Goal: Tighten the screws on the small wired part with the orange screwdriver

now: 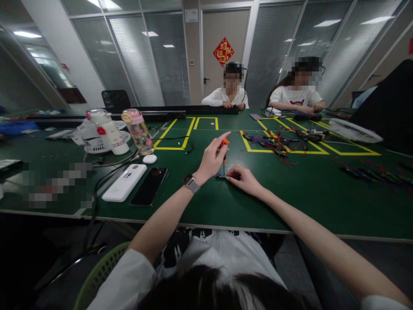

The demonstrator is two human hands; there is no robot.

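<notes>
In the head view, my left hand [213, 158] is closed around the orange handle of a screwdriver [225, 142], index finger stretched out over its top. The thin dark shaft points straight down at a small green circuit board [220, 175] on the table. Whether the tip touches the board is too small to tell. Lying low on the table, my right hand [245, 181] pinches the board's right end between thumb and fingers. Part of the board is hidden by the fingers.
On the green table [193, 202], left of my hands, lie a phone [149, 186], a white power bank [124, 183] and a white earbud case [149, 159]. Bottles stand behind them. Tangled wired boards [277, 144] lie ahead to the right. Two people sit opposite.
</notes>
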